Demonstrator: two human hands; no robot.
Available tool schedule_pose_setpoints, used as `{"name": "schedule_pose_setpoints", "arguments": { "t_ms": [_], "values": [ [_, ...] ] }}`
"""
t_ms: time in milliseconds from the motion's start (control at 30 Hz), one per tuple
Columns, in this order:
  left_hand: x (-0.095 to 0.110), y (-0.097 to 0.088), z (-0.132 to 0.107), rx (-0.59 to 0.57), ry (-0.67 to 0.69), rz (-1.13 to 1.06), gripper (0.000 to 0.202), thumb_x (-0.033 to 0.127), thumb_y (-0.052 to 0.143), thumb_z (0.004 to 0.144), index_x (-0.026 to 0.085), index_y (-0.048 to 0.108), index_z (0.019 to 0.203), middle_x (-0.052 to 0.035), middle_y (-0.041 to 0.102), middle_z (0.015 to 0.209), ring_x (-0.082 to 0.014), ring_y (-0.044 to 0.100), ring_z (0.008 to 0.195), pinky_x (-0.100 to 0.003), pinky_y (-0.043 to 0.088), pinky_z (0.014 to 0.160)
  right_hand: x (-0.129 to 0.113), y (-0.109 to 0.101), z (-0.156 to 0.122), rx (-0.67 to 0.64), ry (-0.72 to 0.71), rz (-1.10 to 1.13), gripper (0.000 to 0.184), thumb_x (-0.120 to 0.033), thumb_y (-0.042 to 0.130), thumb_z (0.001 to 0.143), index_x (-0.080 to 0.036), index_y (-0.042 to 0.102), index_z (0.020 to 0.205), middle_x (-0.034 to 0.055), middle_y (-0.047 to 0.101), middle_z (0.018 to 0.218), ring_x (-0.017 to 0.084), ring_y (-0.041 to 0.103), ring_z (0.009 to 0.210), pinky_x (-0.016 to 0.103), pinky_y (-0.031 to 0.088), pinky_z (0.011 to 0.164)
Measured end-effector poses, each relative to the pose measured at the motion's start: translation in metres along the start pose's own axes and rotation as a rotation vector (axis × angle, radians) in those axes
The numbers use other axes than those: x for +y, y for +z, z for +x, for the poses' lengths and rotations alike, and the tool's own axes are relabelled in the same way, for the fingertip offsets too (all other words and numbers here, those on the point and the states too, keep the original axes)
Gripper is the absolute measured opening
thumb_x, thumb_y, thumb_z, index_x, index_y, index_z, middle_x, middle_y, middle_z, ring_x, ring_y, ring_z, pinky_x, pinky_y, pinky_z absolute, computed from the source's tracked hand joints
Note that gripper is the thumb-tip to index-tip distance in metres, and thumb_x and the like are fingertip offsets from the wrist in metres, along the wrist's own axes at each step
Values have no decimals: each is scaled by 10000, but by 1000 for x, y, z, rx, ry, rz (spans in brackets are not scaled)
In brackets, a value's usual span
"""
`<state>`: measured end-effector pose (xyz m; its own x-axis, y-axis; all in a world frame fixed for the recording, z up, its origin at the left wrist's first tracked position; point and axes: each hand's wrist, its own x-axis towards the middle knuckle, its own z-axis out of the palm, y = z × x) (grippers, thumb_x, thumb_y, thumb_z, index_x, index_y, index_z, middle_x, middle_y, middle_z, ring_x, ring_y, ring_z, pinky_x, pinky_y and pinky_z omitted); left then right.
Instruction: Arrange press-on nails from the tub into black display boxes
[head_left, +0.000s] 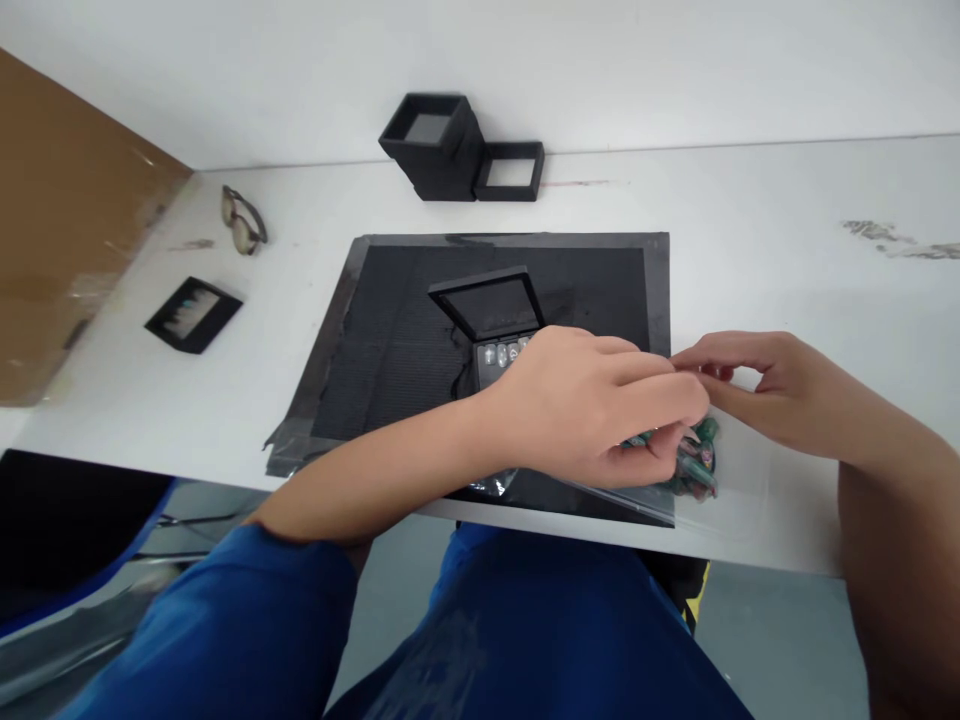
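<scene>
My left hand [600, 405] reaches across to the right with its fingers curled in a pinch over small green glossy pieces [697, 465], which seem to lie in clear plastic. What that pinch holds, if anything, is hidden. Facing it, my right hand [765, 375] has thumb and forefinger closed together close to the left fingers; I cannot make out what is between them. Behind my left wrist a black case [487, 305] stands with its lid raised. Small pale pieces [502, 354] show in its compartments, partly covered by my hand.
Beneath the case lies a black ribbed mat [397, 340] with taped edges. Stacked black boxes [446, 150] and a shallow black tray [538, 170] stand by the wall. Glasses [241, 220] and a small black box [193, 315] with pale pieces are at left.
</scene>
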<state>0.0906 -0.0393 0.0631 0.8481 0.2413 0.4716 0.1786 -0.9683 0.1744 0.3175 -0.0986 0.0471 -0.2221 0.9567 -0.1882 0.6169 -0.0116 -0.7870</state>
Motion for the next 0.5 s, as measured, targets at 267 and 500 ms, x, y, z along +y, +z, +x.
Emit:
{"name": "schedule_pose_setpoints", "arguments": {
  "t_ms": [267,500],
  "values": [
    [-5,-19,-1,-126,66,-66,168,382,520,892,321,658,819,36,606,614,-121,559,538,-309,421,527,8,-3,-2,-2,-14,-51,248,-514,668,898,-323,786,1005,8,748,878,180,630,759,323,459,595],
    [18,-33,-10,-101,-36,-62,297,540,439,944,396,687,866,22,546,557,-146,492,477,-358,453,531,22,-21,-2,233,76,-174,274,-526,655,901,-286,754,989,37,758,1027,199,634,846,327,443,611]
  ]
}}
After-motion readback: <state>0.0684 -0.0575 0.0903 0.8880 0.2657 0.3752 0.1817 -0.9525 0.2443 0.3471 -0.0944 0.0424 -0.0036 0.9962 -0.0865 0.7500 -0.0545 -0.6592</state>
